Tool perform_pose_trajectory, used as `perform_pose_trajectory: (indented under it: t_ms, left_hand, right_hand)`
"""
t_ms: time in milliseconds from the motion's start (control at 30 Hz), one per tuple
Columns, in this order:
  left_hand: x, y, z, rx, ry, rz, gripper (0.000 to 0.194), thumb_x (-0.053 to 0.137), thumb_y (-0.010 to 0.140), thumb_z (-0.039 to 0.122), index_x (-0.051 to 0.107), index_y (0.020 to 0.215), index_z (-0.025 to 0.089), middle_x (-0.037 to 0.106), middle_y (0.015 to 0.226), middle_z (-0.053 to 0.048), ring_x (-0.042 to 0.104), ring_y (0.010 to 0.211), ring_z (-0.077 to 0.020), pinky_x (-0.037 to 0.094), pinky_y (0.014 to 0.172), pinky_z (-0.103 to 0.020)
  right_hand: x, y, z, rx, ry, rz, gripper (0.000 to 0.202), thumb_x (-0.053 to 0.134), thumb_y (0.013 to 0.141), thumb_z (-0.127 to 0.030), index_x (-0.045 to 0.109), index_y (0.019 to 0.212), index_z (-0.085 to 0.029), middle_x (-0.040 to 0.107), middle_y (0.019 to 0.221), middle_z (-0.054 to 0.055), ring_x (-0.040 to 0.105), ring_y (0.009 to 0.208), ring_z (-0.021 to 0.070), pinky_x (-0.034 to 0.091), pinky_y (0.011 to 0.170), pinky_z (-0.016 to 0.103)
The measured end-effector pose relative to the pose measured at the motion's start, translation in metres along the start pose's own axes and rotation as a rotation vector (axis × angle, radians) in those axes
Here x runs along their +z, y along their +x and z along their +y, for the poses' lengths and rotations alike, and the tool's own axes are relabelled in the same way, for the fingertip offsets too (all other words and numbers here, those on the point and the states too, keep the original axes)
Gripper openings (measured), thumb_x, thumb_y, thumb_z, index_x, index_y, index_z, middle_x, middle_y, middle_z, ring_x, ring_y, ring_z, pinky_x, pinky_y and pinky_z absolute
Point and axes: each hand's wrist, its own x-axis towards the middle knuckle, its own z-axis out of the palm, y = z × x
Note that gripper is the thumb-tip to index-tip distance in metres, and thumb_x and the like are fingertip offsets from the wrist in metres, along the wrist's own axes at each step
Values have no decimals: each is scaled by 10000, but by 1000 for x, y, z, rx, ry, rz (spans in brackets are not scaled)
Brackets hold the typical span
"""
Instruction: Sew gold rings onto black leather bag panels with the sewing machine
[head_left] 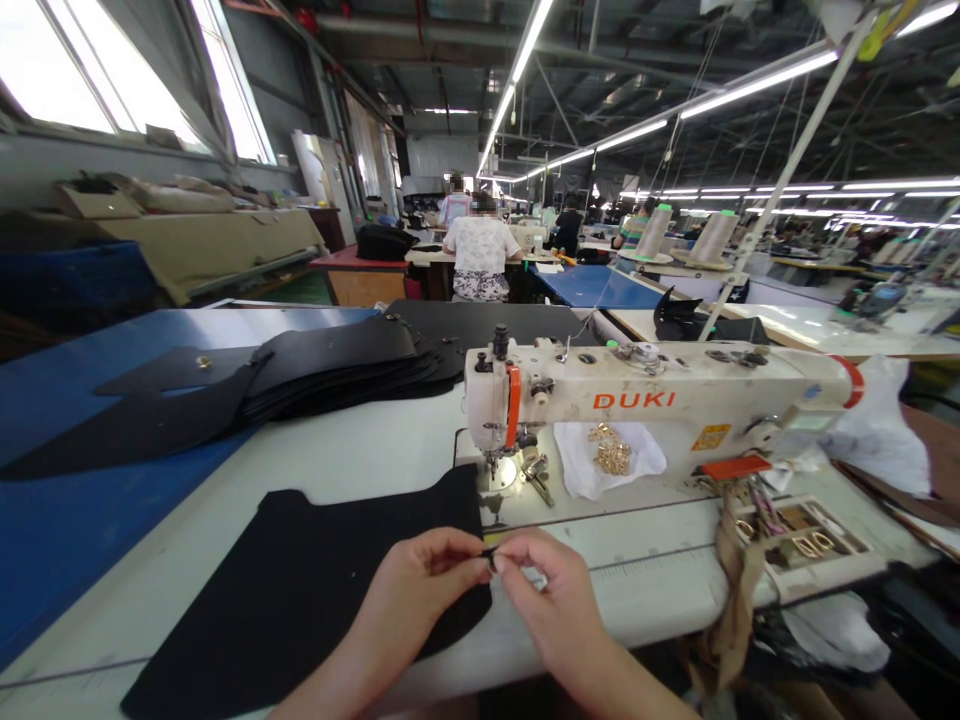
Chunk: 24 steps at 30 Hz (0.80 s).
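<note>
In front of the sewing machine, my left hand and my right hand meet at the fingertips. Both pinch a small black piece, mostly covered by the fingers; its exact kind is too small to make out. Beneath and left of my left hand, a flat cut panel of black material lies on the white sewing table. Its right edge reaches close to the needle area, which is lit. Neither hand touches the machine.
Stacked black panels lie behind on the left, partly over a blue table. Small gold hardware rests on white cloth under the machine arm. A divided tray with gold rings stands right, beside hanging brown strips. Another person sits ahead.
</note>
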Motion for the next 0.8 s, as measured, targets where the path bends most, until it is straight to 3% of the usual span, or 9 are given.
perform_pose_trajectory:
  t_ms: [233,433,667,800]
  left_hand:
    - [5,-5,3,34,44,67,277,723,549,384,670,722,174,706,677,-9,644,696,-182,500,692,-269]
    - [7,-8,4,78,143,95,267,684,573,410,677,717,186,704,693,-18,643,710,-199,504,690,-277]
    - [6,-8,-2,119,189,100,241,668,601,401,693,715,191,699,678,-17,636,682,-190,499,656,-260]
    - [2,-7,-11,109,204,57,219,662,629,379,708,736,194,721,703,-21,654,708,-198,505,673,-261]
  right_hand:
    - [2,-1,5,170,156,76,64,633,714,-230,640,759,-185,672,708,13,615,664,150,487,653,257]
    - [-2,2,6,239,255,-16,158,648,706,-303,671,793,-173,683,727,29,611,655,151,479,641,264]
    - [-10,7,-1,184,34,-125,111,593,763,-247,682,757,-181,663,683,11,588,636,140,453,619,244]
    - [-12,4,-5,20,-219,-198,137,543,823,-188,667,766,-203,643,731,6,582,700,139,421,656,238]
